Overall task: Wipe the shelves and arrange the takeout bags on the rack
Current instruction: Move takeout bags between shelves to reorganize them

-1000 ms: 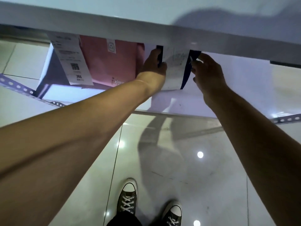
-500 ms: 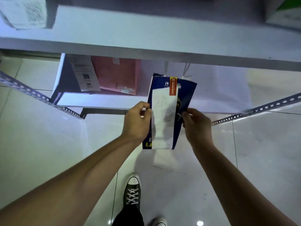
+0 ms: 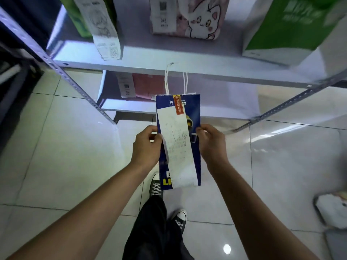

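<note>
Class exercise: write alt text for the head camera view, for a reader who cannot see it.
Both hands hold a blue paper takeout bag with a long white receipt, left hand and right hand at its sides, above a tiled floor. Behind it, a metal rack shelf carries a cat-print bag and green bags.

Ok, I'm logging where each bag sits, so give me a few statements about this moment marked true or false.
1. Both hands, left hand and right hand, hold the blue bag. True.
2. The blue bag stands on the upper shelf. False: it is held in the air in front of the rack.
3. A receipt hangs down its front. True.
4. The cat bag lies on the floor. False: it stands on the upper shelf.
</note>
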Demonstrator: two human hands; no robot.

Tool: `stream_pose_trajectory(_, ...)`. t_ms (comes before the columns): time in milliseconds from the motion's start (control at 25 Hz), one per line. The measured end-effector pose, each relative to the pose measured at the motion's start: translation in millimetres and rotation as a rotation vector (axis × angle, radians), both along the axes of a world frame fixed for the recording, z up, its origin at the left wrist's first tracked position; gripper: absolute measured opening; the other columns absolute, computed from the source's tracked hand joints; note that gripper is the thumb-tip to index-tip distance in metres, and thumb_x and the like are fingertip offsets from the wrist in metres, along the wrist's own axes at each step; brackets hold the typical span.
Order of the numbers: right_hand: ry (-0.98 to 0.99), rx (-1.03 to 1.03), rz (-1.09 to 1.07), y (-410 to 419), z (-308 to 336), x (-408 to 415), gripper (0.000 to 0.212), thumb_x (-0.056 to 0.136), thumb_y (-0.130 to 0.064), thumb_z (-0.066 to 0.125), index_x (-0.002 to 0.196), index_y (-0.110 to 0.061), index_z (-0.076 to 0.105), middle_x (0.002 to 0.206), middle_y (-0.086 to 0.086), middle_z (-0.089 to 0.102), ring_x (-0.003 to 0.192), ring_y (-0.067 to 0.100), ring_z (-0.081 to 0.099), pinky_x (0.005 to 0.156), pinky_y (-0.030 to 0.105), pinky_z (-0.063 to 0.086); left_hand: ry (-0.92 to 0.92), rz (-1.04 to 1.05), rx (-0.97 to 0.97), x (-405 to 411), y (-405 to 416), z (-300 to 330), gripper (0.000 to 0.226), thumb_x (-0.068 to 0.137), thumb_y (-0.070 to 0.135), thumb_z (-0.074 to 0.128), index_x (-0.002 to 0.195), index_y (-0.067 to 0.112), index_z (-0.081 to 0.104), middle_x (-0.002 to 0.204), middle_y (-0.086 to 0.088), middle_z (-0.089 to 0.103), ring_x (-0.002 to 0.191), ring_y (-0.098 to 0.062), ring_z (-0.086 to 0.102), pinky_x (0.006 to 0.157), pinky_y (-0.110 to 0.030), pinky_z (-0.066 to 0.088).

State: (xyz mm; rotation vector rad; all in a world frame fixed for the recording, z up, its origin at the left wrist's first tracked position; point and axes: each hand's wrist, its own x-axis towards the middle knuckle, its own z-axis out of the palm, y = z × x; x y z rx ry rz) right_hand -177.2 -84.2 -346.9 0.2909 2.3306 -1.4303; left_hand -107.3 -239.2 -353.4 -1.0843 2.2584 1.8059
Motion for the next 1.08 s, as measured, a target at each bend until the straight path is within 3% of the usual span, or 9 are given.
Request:
stream_pose_trajectory(200, 0.071, -0.042, 0.092, -27, 104, 13, 0.025, 0.102, -0.027, 0.05, 0.082, -0.03, 0.066, 0.083, -0.012, 0.072, 0.077, 0.017, 0.071, 0.069, 0.037, 0.058, 0.079, 0.162, -0.024, 23, -18, 103, 0.01, 0.102, 0.023, 0.054, 0.105, 0.024, 0.063, 0.098, 0.014, 0.065, 0.091, -0.01, 0.064, 0.064, -0.023, 0.053)
stream_pose_trajectory(280, 0.094, -0.069, 0.116, -42, 145, 10, 0.026, 0.102, -0.028, 0.052, 0.079, -0.032, 0.065, 0.08, -0.018, 0.069, 0.078, 0.014, 0.069, 0.069, 0.032, 0.056, 0.118, 0.229, -0.025, 28, -28, 141, 0.013, 0.101, 0.019, 0.054, 0.107, 0.02, 0.065, 0.1, 0.008, 0.068, 0.094, -0.013, 0.065, 0.07, -0.029, 0.057)
stream_pose_trajectory(400, 0.124, -0.116, 0.155, -69, 200, 1, 0.025, 0.1, -0.025, 0.054, 0.081, -0.028, 0.07, 0.081, -0.014, 0.072, 0.079, 0.017, 0.068, 0.071, 0.03, 0.055, 0.179, 0.311, -0.003, 32, -49, 194, 0.016, 0.1, 0.013, 0.053, 0.107, 0.015, 0.068, 0.099, 0.001, 0.071, 0.09, -0.016, 0.066, 0.083, -0.04, 0.06)
stream_pose_trajectory(480, 0.15, -0.129, 0.177, -89, 233, -5, 0.024, 0.1, -0.025, 0.055, 0.081, -0.028, 0.07, 0.073, -0.019, 0.07, 0.072, 0.01, 0.064, 0.062, 0.024, 0.05, 0.233, 0.344, 0.001, 29, -68, 224, 0.016, 0.099, 0.011, 0.052, 0.103, 0.015, 0.068, 0.097, 0.0, 0.071, 0.085, -0.017, 0.066, 0.077, -0.038, 0.06)
stream_pose_trajectory(560, 0.16, -0.121, 0.205, -111, 259, -11, 0.023, 0.1, -0.027, 0.056, 0.082, -0.028, 0.07, 0.069, -0.022, 0.069, 0.065, 0.006, 0.059, 0.056, 0.021, 0.043, 0.272, 0.374, 0.011, 26, -89, 249, 0.018, 0.099, 0.01, 0.053, 0.097, 0.017, 0.069, 0.093, 0.001, 0.071, 0.078, -0.017, 0.064, 0.062, -0.027, 0.054)
stream_pose_trajectory(640, 0.157, -0.139, 0.216, -132, 274, -16, 0.02, 0.1, -0.026, 0.056, 0.085, -0.027, 0.07, 0.073, -0.017, 0.069, 0.066, 0.007, 0.058, 0.058, 0.024, 0.043, 0.289, 0.371, 0.012, 22, -109, 264, 0.018, 0.099, 0.012, 0.054, 0.094, 0.017, 0.069, 0.09, 0.002, 0.071, 0.075, -0.014, 0.063, 0.058, -0.023, 0.05)
stream_pose_trajectory(760, 0.161, -0.136, 0.243, -163, 294, -23, 0.018, 0.1, -0.026, 0.057, 0.089, -0.025, 0.071, 0.08, -0.01, 0.07, 0.068, 0.012, 0.057, 0.06, 0.028, 0.045, 0.297, 0.351, -0.015, 18, -143, 279, 0.015, 0.1, 0.013, 0.055, 0.093, 0.015, 0.069, 0.091, 0.004, 0.072, 0.083, -0.01, 0.068, 0.067, -0.025, 0.056)
stream_pose_trajectory(920, 0.169, -0.183, 0.285, -203, 321, -33, 0.019, 0.1, -0.022, 0.058, 0.087, -0.028, 0.071, 0.077, -0.016, 0.073, 0.072, 0.008, 0.068, 0.067, 0.027, 0.054, 0.343, 0.359, 0.001, 13, -188, 298, 0.016, 0.101, 0.016, 0.055, 0.091, 0.017, 0.068, 0.083, 0.011, 0.073, 0.078, -0.004, 0.071, 0.058, -0.016, 0.053)
stream_pose_trajectory(1080, 0.194, -0.229, 0.312, -234, 338, -33, 0.023, 0.1, -0.02, 0.057, 0.085, -0.029, 0.072, 0.078, -0.02, 0.073, 0.069, -0.004, 0.068, 0.069, 0.027, 0.056, 0.36, 0.356, 0.052, 8, -223, 310, 0.015, 0.102, 0.02, 0.053, 0.094, 0.015, 0.065, 0.087, 0.01, 0.072, 0.079, -0.002, 0.071, 0.046, -0.014, 0.05)
